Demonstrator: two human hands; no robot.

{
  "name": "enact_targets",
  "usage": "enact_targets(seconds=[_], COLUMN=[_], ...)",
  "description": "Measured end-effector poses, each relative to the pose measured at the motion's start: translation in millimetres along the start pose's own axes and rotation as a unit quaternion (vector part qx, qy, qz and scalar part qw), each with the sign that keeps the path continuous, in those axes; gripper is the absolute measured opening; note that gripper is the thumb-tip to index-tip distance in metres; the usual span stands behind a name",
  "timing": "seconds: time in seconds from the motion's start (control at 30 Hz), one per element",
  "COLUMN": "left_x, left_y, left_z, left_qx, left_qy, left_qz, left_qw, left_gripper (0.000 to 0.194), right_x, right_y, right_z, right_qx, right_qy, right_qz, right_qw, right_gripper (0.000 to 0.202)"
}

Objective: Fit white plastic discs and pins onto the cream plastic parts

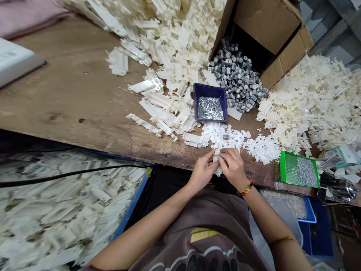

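At the table's front edge, my left hand and my right hand come together around a white plastic part. My left fingers are closed on its left side, while the right fingers press at its top and right side. Much of the part is hidden by my fingers. Just beyond my hands lie small white plastic discs, with one grey metal cylinder among them. A dark purple bin behind the discs holds shiny metal pins.
Cream plastic parts are heaped at the back, with another pile at right. Grey cylinders spill from a cardboard box. A green tray holds small metal pieces. A blue-edged container of parts stands below left, beneath a black cable.
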State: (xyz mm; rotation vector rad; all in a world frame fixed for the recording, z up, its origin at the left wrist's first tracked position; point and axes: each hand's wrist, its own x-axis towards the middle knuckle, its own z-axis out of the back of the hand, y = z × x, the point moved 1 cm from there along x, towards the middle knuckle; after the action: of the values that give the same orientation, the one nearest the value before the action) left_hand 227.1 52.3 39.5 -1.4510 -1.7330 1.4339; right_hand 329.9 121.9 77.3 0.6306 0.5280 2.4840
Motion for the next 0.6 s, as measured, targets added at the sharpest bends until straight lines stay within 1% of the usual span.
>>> enact_targets(seconds=[0.03,0.1,0.17,0.2,0.27,0.33,0.4,0.5,0.53,0.6], left_x=[0.8,3.3,6.9,9.3,14.8,21.4,28.2,36.9,39.0,41.7], left_y=[0.7,0.8,-2.5,-5.3,-12.1,-17.8,-20.6,-19.7,-18.8,-17.2], left_z=[1.7,4.5,5.3,4.8,2.7,-0.1,-2.6,-6.2,-7.8,-11.8], left_qx=[-0.014,-0.053,-0.089,-0.097,-0.103,-0.106,-0.112,-0.118,-0.119,-0.120], left_qy=[0.002,0.008,0.011,0.011,0.011,0.009,0.000,-0.029,-0.038,-0.057], left_qz=[0.012,0.048,0.076,0.080,0.073,0.061,0.049,0.032,0.026,0.012], left_qw=[1.000,0.997,0.993,0.992,0.992,0.992,0.992,0.992,0.992,0.991], left_gripper=[0.046,0.050,0.055,0.056,0.057,0.057,0.056,0.055,0.055,0.052], right_x=[4.1,16.0,30.2,36.9,47.4,52.9,53.5,46.8,43.3,35.3], right_y=[-3.2,-14.3,-29.4,-36.9,-49.0,-54.8,-53.6,-42.8,-38.1,-29.2], right_z=[2.7,8.0,10.1,9.2,5.0,1.7,2.6,8.7,10.0,9.4], right_qx=[0.013,0.007,-0.056,-0.099,-0.171,-0.202,-0.189,-0.121,-0.105,-0.104], right_qy=[0.013,0.015,0.008,0.014,0.051,0.071,0.045,-0.033,-0.051,-0.065], right_qz=[-0.011,-0.040,-0.053,-0.051,-0.036,-0.037,-0.063,-0.099,-0.096,-0.076], right_qw=[1.000,0.999,0.997,0.994,0.983,0.976,0.979,0.987,0.988,0.990], right_gripper=[0.021,0.021,0.017,0.017,0.018,0.017,0.017,0.021,0.022,0.023])
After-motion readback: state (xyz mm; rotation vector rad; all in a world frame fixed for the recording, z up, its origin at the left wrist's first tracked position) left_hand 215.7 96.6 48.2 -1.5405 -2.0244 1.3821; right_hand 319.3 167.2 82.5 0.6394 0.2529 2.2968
